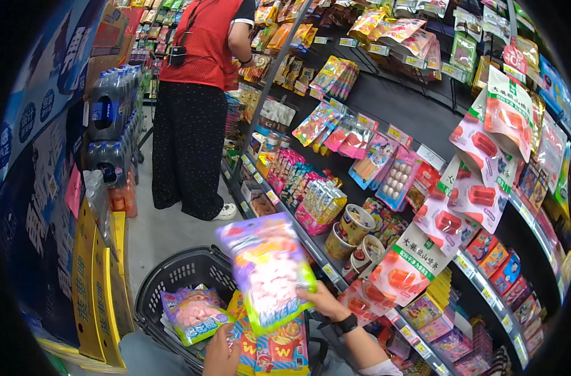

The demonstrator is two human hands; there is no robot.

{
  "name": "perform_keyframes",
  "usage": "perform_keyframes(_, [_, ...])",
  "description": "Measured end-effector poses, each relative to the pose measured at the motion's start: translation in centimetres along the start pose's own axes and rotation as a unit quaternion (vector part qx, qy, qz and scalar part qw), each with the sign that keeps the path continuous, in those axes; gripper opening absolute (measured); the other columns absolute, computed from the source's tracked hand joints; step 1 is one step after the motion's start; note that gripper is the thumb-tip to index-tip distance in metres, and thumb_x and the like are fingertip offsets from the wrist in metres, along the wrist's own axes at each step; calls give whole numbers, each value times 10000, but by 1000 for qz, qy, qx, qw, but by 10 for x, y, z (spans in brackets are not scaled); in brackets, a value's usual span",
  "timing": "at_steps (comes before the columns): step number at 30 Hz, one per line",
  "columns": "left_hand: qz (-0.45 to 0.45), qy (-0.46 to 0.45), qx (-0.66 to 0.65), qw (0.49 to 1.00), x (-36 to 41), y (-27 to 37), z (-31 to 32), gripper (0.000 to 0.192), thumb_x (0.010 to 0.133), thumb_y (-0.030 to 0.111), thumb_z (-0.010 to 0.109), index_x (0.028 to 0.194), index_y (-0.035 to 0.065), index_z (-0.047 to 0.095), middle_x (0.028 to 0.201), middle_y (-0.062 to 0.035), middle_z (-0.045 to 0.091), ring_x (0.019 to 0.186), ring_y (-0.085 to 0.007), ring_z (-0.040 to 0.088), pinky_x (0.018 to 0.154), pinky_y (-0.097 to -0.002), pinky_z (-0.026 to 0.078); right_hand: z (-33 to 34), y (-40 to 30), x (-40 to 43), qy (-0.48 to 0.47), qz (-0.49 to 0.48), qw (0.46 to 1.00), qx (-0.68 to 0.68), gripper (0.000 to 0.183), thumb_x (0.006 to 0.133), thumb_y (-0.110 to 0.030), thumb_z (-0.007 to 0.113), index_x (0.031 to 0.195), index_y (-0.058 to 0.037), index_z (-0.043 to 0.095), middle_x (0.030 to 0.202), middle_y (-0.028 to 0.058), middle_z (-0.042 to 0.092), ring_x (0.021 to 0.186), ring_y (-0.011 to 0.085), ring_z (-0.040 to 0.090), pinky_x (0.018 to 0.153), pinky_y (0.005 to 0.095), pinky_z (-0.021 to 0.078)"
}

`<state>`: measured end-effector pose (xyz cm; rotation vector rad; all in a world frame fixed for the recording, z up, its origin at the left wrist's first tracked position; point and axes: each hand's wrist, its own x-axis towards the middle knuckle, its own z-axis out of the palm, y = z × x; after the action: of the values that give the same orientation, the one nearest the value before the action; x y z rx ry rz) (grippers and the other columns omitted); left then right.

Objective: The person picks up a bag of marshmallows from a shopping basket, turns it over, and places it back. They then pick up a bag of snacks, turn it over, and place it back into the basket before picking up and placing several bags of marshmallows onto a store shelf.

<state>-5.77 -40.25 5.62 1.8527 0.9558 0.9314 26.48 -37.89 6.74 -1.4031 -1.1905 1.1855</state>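
Observation:
My right hand [325,301], with a dark watch on the wrist, grips the lower right edge of a purple and green candy bag [271,272]. Pink puffy sweets, probably marshmallows, show on the bag, which is raised over a black plastic shopping basket [149,286]. Inside the basket lies a similar candy bag [196,312]. My left hand [222,350] is low by that bag's right corner, and its grasp is unclear. Blue and yellow snack packets [281,348] lie just right of my left hand, partly covered by the raised bag.
Shelves with hanging snack pouches [405,261] rise on the right. A person in a red vest [196,47] stands ahead in the aisle. Shrink-wrapped drink bottles [109,110] and yellow cartons [90,286] line the left. Cup-shaped food tubs [358,221] sit on the lower shelf.

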Motion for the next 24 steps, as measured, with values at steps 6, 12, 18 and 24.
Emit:
perform_keyframes(6, [87,-18,154,984,-10,-36,17,431,847,15,384,1263,-94,350,1308,-283,364,1153,-428,404,965,-407,343,37,-9,1,-152,78,982,-78,410,817,-189,664,1159,-13,523,1044,17,590,884,79,537,790,228,431])
perform_keyframes(12, [164,-17,246,955,-8,-37,16,434,870,81,406,1262,-100,355,1243,-275,439,1034,-417,477,873,-420,395,39,10,0,-142,45,985,-85,420,834,-304,638,1134,-29,535,931,-17,568,816,69,507,724,219,410])
perform_keyframes(18, [-43,-149,191,969,-1,-12,7,327,880,141,426,1140,-54,459,928,-205,580,842,-397,538,732,-457,433,20,12,-1,-86,68,991,-77,334,826,-272,653,1049,-31,590,857,-31,581,750,54,513,671,216,403])
perform_keyframes(24, [38,-147,278,949,-22,-47,19,282,847,209,505,1058,23,496,996,-202,559,888,-359,550,739,-449,456,-40,8,13,212,-84,968,107,308,852,-185,622,1109,-37,539,980,3,598,849,96,567,729,264,468])
